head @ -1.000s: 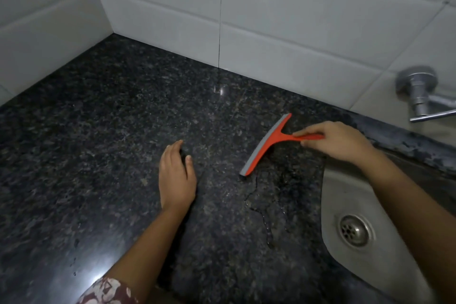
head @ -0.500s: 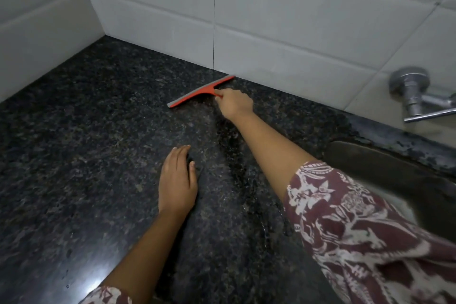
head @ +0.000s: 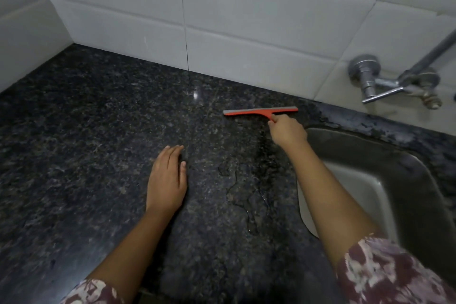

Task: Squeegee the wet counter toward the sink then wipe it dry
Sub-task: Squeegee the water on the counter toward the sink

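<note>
Bench (head: 86, 143): dark speckled stone, running from the left wall corner across to the sink.
Left hand (head: 166, 180): lies flat on the bench left of centre, fingers (head: 170, 158) straight and close together, holding nothing.
Water (head: 246, 192): a thin puddle with a wavy edge sits between the two arms, near the sink's left rim.
Squeegee (head: 259, 111): far side of the bench, close to the wall, with the blade on the stone and roughly parallel to the tiles.
Right hand (head: 287, 131): fingers curled round the short handle, just below the blade's right half.
Sink (head: 370, 155): steel basin at the right, its rim just beside the right hand.
Tap (head: 385, 81): on the wall above the sink, apart from the work.
Handling: I'd judge the squeegee light, with a stiff plastic frame and a soft rubber edge. It is best held at the handle, as it is now, since wet plastic may slip.
Change: half a second ago the blade sat farther left and slanted against the wall. Now it is nearer the sink and level. The left hand has not shifted.
</note>
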